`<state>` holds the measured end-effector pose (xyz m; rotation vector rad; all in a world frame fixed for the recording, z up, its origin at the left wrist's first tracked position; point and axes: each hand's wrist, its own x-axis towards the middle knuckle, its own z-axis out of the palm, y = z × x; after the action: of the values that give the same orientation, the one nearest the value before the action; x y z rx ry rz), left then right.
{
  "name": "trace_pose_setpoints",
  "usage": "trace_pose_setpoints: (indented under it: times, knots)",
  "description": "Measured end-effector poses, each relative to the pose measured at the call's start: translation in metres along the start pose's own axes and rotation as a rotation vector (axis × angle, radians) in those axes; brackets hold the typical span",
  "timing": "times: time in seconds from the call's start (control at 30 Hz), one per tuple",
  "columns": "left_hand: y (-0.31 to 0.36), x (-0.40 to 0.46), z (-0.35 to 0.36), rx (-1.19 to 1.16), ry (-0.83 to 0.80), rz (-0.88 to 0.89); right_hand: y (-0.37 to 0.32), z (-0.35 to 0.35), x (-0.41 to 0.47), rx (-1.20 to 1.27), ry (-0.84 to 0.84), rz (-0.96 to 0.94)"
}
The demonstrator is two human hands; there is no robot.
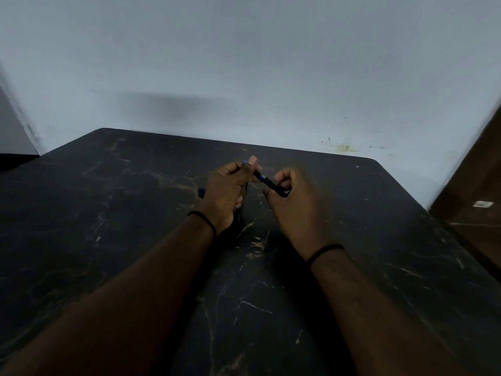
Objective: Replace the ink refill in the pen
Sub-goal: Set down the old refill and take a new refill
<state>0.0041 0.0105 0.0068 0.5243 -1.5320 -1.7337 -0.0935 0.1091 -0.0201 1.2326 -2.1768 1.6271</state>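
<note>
Pen [267,181], dark with a blue section, is held in the air above the far middle of a black marbled table [108,240], between 2 bare hands. The left hand [226,191] is closed in a fist around 1 end, with the thumb pressed on top; a small blue tip [244,162] pokes out at the far side of that fist. The right hand [291,202] is pinched shut on the other, darker end, fingers curled in. The hands sit just beside each other, with a short stretch of the pen showing between them. A small blue object [201,192], too blurred to identify, lies on the table at the left edge of the left hand. A thin dark band is worn on each wrist. A pale wall stands behind the table.

It is judged that the pen is being twisted or pulled apart. Whether the refill is already out cannot be told.

Risks from here, as a judgement: a sudden release of the joint could let a half, a spring or the refill be flung onto the dark surface, where small dark parts would be hard to find. Too much bending force could snap the thin refill. The dim light makes small parts easy to lose.
</note>
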Motion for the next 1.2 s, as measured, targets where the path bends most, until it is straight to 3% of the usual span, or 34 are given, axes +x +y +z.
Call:
trace_pose_setpoints:
  times: [0.43,0.63,1.2]
  knots:
    - [0.0011,0.0,-0.0012,-0.059,0.009,-0.03,0.0073,0.0065,-0.0001,-0.095,-0.123,0.008]
    - [0.0017,-0.0014,-0.0014,-0.022,0.021,-0.012,0.009,0.0065,-0.0002,-0.048,-0.057,-0.003]
    - [0.0056,-0.0033,-0.0008,-0.114,-0.02,-0.006,0.0018,0.0067,-0.0026,-0.141,-0.154,0.011]
